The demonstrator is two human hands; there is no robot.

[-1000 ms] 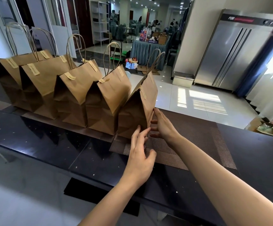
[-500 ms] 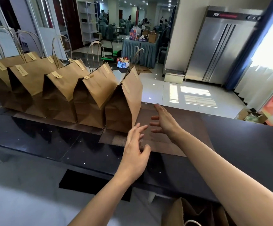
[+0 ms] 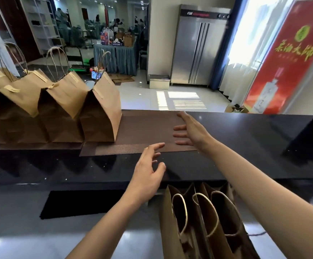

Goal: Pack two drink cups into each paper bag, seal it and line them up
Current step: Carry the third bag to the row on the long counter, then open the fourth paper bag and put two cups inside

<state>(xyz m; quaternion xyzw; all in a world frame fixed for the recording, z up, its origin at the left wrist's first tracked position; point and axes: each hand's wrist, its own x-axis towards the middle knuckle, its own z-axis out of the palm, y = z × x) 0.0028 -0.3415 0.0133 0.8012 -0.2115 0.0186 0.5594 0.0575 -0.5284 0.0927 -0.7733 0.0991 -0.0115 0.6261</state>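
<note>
Several sealed brown paper bags stand in a row on the black counter (image 3: 245, 146) at the left; the rightmost sealed bag (image 3: 103, 111) rests on a brown woven mat (image 3: 148, 128). My left hand (image 3: 148, 169) hovers over the counter's near edge, fingers spread, holding nothing. My right hand (image 3: 191, 131) is open above the mat's right end, well apart from the bags. Below the counter, unsealed empty-looking paper bags (image 3: 200, 221) with cord handles stand upright at the bottom right. No drink cups are visible.
A red banner (image 3: 286, 58) stands at the right behind the counter. A steel fridge (image 3: 198, 47) and a cloth-covered table (image 3: 118, 57) with goods are further back. A dark upright object (image 3: 309, 135) stands at the counter's right end.
Both hands have let go of the rightmost bag and pulled away to the right. My view has swung right and down, revealing the open bags under the counter.
</note>
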